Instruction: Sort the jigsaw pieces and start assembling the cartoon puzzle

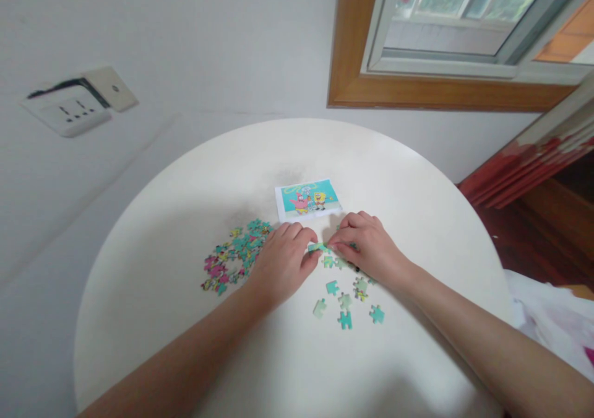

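Note:
Between my two hands lies a short strip of green jigsaw pieces (319, 246). The fingers of my left hand (285, 260) are closed on the strip's left end. My right hand (364, 244) pinches at its right end; the exact piece under those fingertips is hidden. Just below are loose jigsaw pieces, among them a teal piece (345, 320), a pale green piece (320, 308) and another teal piece (377, 314). A picture card (310, 199) with a pink and a yellow cartoon figure lies beyond my hands. Left of my left hand spreads a pile of mixed jigsaw pieces (236, 254).
Everything rests on a round white table (148, 319) whose far edge meets the wall. A wall socket (69, 109) is at the left and a wood-framed window (445, 90) at the upper right. A red curtain (524, 170) and white cloth (552, 319) are beyond the table's right edge.

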Demonstrator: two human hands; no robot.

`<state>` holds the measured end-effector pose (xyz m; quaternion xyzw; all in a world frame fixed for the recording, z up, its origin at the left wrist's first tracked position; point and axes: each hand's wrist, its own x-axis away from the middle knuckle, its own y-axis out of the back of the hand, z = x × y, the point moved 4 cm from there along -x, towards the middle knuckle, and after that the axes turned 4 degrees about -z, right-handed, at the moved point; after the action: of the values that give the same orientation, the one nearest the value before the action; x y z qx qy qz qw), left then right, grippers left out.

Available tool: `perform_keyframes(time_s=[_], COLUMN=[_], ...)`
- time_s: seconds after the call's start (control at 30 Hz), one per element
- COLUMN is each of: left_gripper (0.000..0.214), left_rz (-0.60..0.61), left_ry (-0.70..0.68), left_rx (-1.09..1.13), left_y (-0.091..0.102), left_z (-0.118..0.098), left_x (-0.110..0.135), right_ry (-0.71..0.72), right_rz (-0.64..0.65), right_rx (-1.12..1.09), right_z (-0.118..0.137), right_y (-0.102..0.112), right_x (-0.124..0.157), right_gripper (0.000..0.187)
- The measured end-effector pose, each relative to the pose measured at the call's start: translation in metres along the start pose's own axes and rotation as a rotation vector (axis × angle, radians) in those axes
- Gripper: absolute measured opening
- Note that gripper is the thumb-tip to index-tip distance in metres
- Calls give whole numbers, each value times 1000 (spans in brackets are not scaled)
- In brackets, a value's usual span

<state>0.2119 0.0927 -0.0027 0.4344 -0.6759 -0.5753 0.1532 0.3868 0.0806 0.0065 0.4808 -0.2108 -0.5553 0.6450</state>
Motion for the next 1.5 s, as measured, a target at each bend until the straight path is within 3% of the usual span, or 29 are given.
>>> perform_keyframes(time_s=[0.17,0.4,0.7,1.07,1.27,1.5], left_gripper=[10,7,13,17,17,17], left_rz=[8,-25,-24,35,21,24], left_ry=[6,-1,-52,-94,-99,-101], left_rx=[36,87,190,219,209,195], left_y=[0,0,0,2,2,3], left_z=[5,10,19,25,23,21], left_x=[1,2,6,5,5,4], right_ry=[-88,-139,32,87,2,-20], right_rz=[-188,-177,-41,-47,-77,-55], right_rx=[-169,-201,-134,-25,66,71], right_z=[-31,-62,-57,-51,-42,-39], right_y=[21,34,37,21,12,7], right_x=[-7,-13,-9,-10,-6,-8], right_gripper=[22,20,25,21,27,21])
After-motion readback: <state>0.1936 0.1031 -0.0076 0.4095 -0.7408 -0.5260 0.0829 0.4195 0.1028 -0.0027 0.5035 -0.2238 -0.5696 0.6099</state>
